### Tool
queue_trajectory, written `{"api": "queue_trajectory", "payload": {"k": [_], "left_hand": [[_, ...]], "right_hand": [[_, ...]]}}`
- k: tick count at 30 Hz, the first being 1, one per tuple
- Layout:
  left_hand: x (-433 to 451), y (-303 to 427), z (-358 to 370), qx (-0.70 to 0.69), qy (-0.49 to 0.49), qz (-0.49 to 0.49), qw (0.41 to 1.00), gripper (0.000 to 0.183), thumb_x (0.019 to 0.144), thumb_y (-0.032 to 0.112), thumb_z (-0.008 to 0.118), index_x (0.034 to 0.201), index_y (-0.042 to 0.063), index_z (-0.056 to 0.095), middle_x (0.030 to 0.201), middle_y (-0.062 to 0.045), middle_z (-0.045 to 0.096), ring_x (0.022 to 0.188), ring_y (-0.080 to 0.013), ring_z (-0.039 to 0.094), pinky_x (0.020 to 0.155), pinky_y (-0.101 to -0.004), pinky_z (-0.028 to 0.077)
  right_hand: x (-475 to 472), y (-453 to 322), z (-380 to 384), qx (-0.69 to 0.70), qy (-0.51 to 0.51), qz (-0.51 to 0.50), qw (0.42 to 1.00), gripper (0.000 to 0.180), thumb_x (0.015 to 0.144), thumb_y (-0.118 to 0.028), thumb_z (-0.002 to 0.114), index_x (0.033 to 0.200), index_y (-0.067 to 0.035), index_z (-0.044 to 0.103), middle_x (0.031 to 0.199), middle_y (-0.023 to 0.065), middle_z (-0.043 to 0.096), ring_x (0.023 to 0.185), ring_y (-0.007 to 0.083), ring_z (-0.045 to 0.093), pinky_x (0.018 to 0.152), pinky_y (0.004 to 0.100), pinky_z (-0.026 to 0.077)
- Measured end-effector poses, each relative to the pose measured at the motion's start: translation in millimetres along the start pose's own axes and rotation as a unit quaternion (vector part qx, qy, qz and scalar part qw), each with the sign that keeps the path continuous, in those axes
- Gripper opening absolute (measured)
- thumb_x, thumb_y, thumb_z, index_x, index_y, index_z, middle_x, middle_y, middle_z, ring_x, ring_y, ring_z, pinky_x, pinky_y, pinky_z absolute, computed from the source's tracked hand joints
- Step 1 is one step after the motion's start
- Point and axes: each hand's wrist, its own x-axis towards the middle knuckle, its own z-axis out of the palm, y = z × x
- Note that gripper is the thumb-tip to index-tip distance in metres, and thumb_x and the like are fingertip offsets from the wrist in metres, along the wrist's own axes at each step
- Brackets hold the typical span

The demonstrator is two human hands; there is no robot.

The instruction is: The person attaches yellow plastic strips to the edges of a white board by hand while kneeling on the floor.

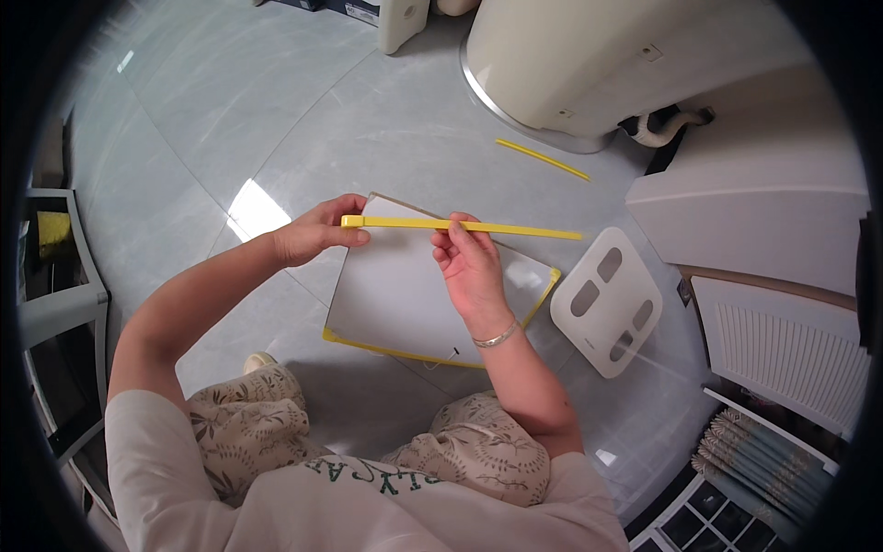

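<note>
A white board (pixel 400 297) tilts above the floor in front of me. Yellow edging with corner pieces runs along its near side and right side, while the left and far edges are bare. My left hand (pixel 324 229) grips the board's far left corner, fingers behind and thumb in front. A long yellow trim strip (pixel 407 223) crosses over the board's far part, its thicker left end beside my left thumb. Pinched near its middle, the strip is held by the thumb and fingers of my right hand (pixel 472 259). A small black-tipped white cord (pixel 445 357) shows at the board's near edge.
Another yellow strip (pixel 543 160) lies on the tiled floor (pixel 331 138), near a large cream rounded appliance (pixel 552 62). A white body scale (pixel 607 303) is right of the board. A shelf unit (pixel 65 303) stands at left, folded fabric (pixel 759 469) at lower right.
</note>
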Motion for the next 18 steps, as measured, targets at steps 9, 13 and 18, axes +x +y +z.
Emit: {"api": "queue_trajectory", "payload": {"k": [9,13,18], "left_hand": [[1.3,-1.9,2.6,0.079,-0.01,0.015,0.997,0.086,0.079,0.034,0.075,0.145,0.009,0.026,0.115,-0.006,0.054,0.108,-0.0169,0.051,0.094,-0.032,0.041],[27.4,-27.6,-1.4,0.123,-0.004,-0.022,0.992,0.073,0.087,0.046,0.062,0.144,0.011,0.032,0.109,-0.003,0.053,0.098,-0.0132,0.05,0.084,-0.0296,0.045],[61.6,-39.0,6.1,0.071,0.079,-0.077,0.991,0.081,0.089,0.054,0.053,0.148,0.009,0.02,0.115,-0.007,0.053,0.1,-0.016,0.051,0.084,-0.0316,0.045]], "right_hand": [[12.9,2.8,-9.9,-0.07,0.034,0.032,0.996,0.016,0.091,-0.018,0.061,0.102,-0.006,0.059,0.087,0.0022,0.061,0.077,0.0101,0.058,0.065,0.0225,0.045],[41.8,12.1,-27.1,-0.096,0.053,0.039,0.993,0.012,0.09,-0.018,0.062,0.095,-0.007,0.059,0.083,0.0018,0.061,0.074,0.0088,0.058,0.064,0.0215,0.046],[92.3,15.3,-57.9,-0.068,0.069,0.032,0.995,0.012,0.089,-0.017,0.063,0.087,-0.006,0.058,0.077,0.0026,0.061,0.069,0.0092,0.057,0.058,0.0208,0.046]]}}
